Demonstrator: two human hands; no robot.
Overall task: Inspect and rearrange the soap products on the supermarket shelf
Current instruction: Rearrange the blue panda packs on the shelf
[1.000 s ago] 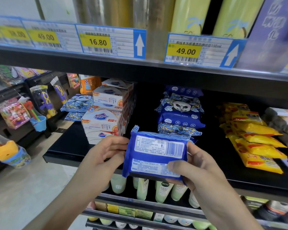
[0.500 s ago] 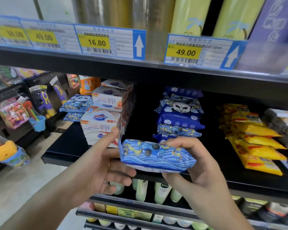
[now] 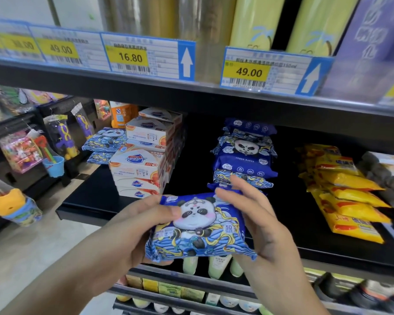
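Note:
I hold a blue panda soap pack [image 3: 200, 228] in front of the black shelf [image 3: 93, 205], its panda face turned up toward me. My left hand [image 3: 132, 233] grips its left side, thumb on the front. My right hand [image 3: 259, 226] grips its right side, fingers over the top edge. Behind it, a stack of the same blue panda packs [image 3: 245, 155] rests mid-shelf. A pile of white and orange soap boxes [image 3: 143, 164] stands to the left, with more panda packs [image 3: 105, 139] behind it.
Yellow soap packs [image 3: 346, 192] lie stacked on the right of the shelf, dark items [image 3: 387, 176] beyond them. Price tags [image 3: 146, 56] line the upper shelf edge. Green bottles [image 3: 216, 267] and small boxes sit on lower shelves. Toys [image 3: 21, 151] hang at the left.
I rotated the pack in both hands: a second ago its barcode back faced me, then its edge, and now the panda front faces up. It sits slightly lower.

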